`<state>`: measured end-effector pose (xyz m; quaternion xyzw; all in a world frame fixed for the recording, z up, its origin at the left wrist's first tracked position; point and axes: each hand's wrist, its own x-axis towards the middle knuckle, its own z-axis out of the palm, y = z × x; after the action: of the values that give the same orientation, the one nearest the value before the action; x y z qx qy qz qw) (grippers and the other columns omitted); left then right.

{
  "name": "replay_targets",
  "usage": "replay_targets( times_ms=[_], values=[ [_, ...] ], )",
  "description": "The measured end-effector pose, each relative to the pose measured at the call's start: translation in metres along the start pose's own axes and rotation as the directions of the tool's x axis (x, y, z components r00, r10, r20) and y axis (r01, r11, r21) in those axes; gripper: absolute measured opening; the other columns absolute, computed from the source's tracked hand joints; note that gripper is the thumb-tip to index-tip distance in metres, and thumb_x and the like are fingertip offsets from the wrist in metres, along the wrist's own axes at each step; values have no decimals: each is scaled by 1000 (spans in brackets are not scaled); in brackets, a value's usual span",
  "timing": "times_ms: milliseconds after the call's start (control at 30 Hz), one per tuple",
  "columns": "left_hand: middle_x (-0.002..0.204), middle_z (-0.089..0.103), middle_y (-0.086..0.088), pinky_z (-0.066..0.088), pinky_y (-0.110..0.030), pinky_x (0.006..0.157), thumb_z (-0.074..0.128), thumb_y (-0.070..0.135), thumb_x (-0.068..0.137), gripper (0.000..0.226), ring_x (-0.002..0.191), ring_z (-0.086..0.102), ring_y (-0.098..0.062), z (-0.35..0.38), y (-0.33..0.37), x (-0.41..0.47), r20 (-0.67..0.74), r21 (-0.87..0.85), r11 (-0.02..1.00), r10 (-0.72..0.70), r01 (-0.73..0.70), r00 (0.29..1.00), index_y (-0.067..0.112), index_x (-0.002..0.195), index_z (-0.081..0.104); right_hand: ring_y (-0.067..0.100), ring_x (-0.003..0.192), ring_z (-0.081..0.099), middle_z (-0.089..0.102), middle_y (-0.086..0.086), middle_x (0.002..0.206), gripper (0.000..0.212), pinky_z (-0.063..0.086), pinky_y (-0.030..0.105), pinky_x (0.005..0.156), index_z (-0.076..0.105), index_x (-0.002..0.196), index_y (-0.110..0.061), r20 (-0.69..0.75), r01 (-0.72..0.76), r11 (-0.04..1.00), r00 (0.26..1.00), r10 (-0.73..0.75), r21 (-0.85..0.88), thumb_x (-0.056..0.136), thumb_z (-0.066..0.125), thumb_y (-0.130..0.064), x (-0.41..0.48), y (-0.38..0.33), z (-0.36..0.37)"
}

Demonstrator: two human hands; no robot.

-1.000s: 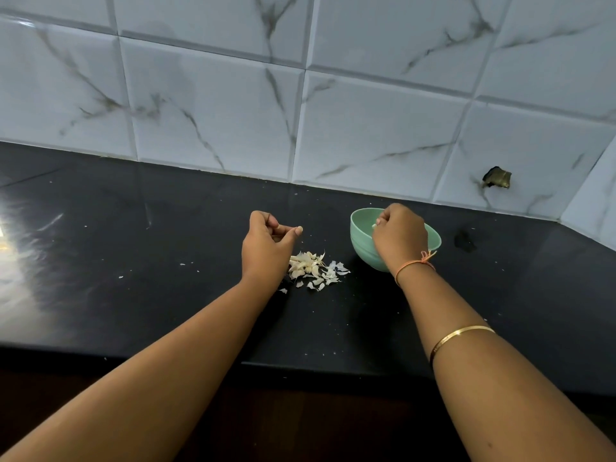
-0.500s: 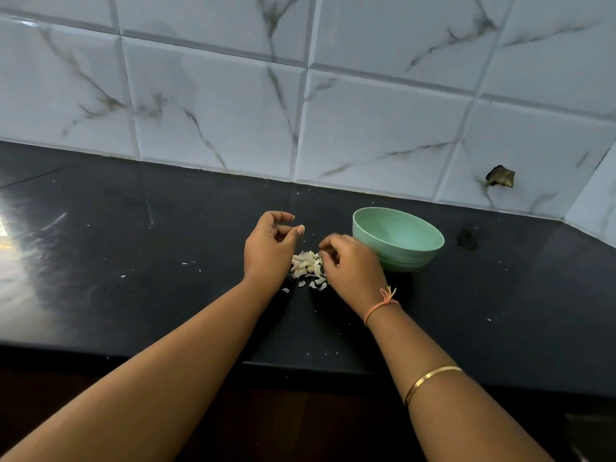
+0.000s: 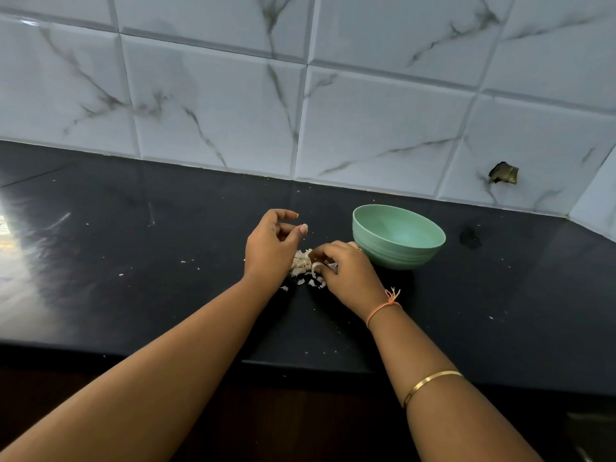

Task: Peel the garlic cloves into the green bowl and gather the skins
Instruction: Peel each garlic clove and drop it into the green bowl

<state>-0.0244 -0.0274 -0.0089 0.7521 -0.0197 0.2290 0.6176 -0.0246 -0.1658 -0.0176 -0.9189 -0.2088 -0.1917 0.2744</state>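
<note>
Green bowl [image 3: 396, 258] sits just beside the skin pile [image 3: 299, 263] for short drops, my right hand [image 3: 350, 275] pinching a garlic piece [image 3: 316, 267], left hand [image 3: 268, 248] fingers loosely open

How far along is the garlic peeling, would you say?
Done: a pile of skins and garlic bits lies gathered on the black counter beside the green bowl. In hand: the right hand pinches a pale piece from that pile; the left hand hovers beside, holding nothing. Left: no cloves show in the bowl's visible inside, and stray flecks dot the counter.
</note>
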Motion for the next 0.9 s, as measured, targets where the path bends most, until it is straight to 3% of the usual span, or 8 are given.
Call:
replay_targets(
  times_ms=[200, 367, 567, 667, 700, 767, 833, 900],
  values=[
    [80, 68, 10, 49, -23, 62, 65, 27, 89, 17, 74, 62, -8, 0, 1, -1, 0, 10, 1000, -4, 4, 1000, 30, 102, 53, 2, 73, 54, 59, 0, 87, 14, 44, 8, 68, 68, 89, -10, -169, -68, 954, 978, 122, 293, 80, 65, 0, -1, -3, -7],
    [79, 68, 10, 44, -18, 58, 65, 27, 89, 19, 70, 61, -3, 0, 2, -1, -6, 12, 1000, -7, 7, 1000, 27, 104, 54, -3, 67, 57, 61, 4, 90, 13, 43, 4, 64, 68, 84, -10, -180, -96, 920, 968, 175, 381, 80, 64, 2, -5, -7, -11],
    [80, 69, 9, 47, -22, 57, 65, 27, 89, 22, 72, 62, -8, 1, 0, 1, -3, 0, 1000, -20, 20, 1000, 28, 106, 52, 20, 71, 59, 60, 8, 82, 4, 48, 31, 66, 68, 78, -5, -421, 61, 994, 907, -18, 87, 77, 67, 0, 8, -29, -46],
    [81, 69, 8, 48, -18, 54, 65, 28, 89, 21, 72, 61, -9, 0, 1, 1, -5, 16, 1000, -12, 12, 1000, 28, 106, 52, 24, 69, 58, 58, 12, 81, 6, 47, 30, 60, 66, 76, -1, -543, 135, 986, 823, -168, -102, 78, 63, 3, 13, -41, -64],
    [81, 68, 9, 48, -16, 53, 65, 28, 89, 21, 71, 61, -8, 1, 1, 1, -5, 20, 1000, -8, 8, 1000, 28, 106, 52, 26, 70, 59, 59, 14, 82, 8, 48, 32, 61, 66, 76, 0, -482, 109, 981, 859, -176, -163, 78, 60, 5, 13, -39, -64],
    [80, 68, 10, 49, -19, 58, 65, 28, 89, 21, 71, 61, -8, 1, 1, 0, -9, 31, 1000, -3, 3, 1000, 28, 105, 52, 31, 81, 63, 65, 15, 88, 16, 52, 37, 72, 68, 81, -1, -66, -19, 944, 998, -3, -331, 79, 54, 6, 9, -35, -53],
    [80, 69, 10, 48, -24, 63, 65, 28, 89, 20, 73, 62, -8, 1, 1, 0, -7, 41, 999, -1, 2, 1000, 28, 104, 52, 31, 89, 64, 69, 15, 92, 15, 52, 37, 81, 71, 84, -4, 243, -71, 911, 953, 182, -406, 80, 58, 2, 4, -28, -42],
    [80, 69, 9, 47, -23, 62, 65, 28, 89, 21, 71, 61, -7, 1, 1, 0, -2, 30, 1000, 3, -3, 1000, 27, 105, 53, 26, 89, 64, 71, 13, 91, 10, 51, 32, 83, 73, 85, -6, 243, -120, 937, 948, 207, -328, 79, 65, -3, 7, -24, -41]
  ],
)
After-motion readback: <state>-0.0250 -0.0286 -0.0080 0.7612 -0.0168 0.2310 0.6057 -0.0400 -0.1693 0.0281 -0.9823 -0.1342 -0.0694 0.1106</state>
